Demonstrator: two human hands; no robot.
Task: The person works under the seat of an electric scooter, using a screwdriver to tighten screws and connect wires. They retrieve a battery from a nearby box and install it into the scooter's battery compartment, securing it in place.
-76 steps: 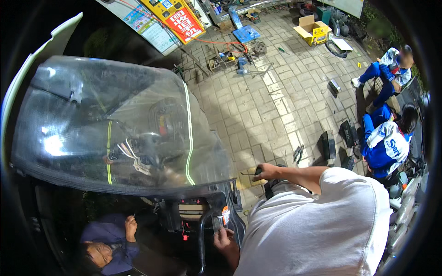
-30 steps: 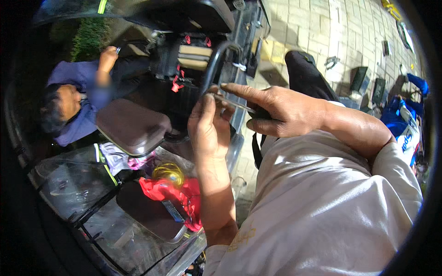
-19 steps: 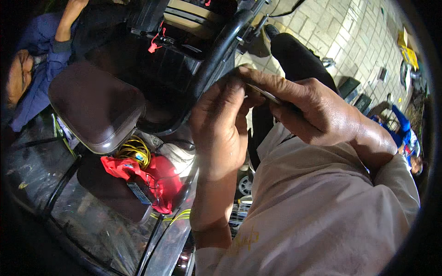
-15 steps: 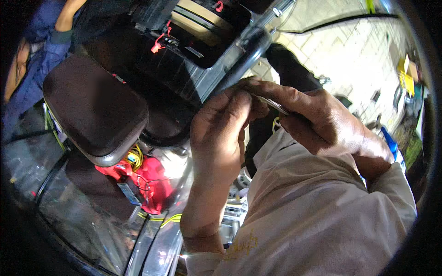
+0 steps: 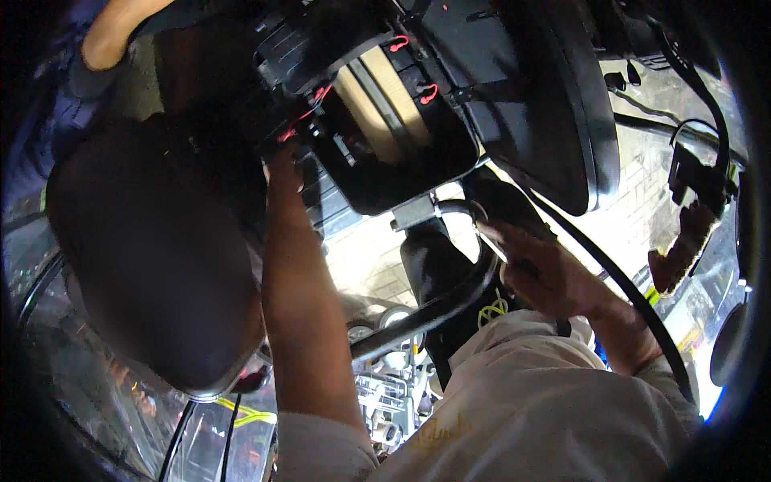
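Note:
My left hand (image 5: 285, 170) reaches forward to the side of a black open compartment (image 5: 353, 197). Its fingertips are in shadow by a red wire with a connector (image 5: 287, 133), and whether they grip it is unclear. Inside the compartment lie tan blocks (image 5: 371, 116) with a dark strip between them. My right hand (image 5: 550, 277) is closed round a slim, shiny metal piece (image 5: 491, 241), whose kind I cannot make out. It stays close to the curved black tube (image 5: 482, 277) in front of my body.
A dark padded seat (image 5: 152, 257) fills the left side. More red-capped wires (image 5: 430, 95) show at the compartment's far side. A black panel (image 5: 530, 104) stands open to the right, with a cable (image 5: 594, 257) below it. Another person's arm (image 5: 120, 32) shows at the upper left.
My hands were together in front of me and have parted. The left has gone forward to the compartment; the right has dropped lower with the metal piece. My view has shifted too.

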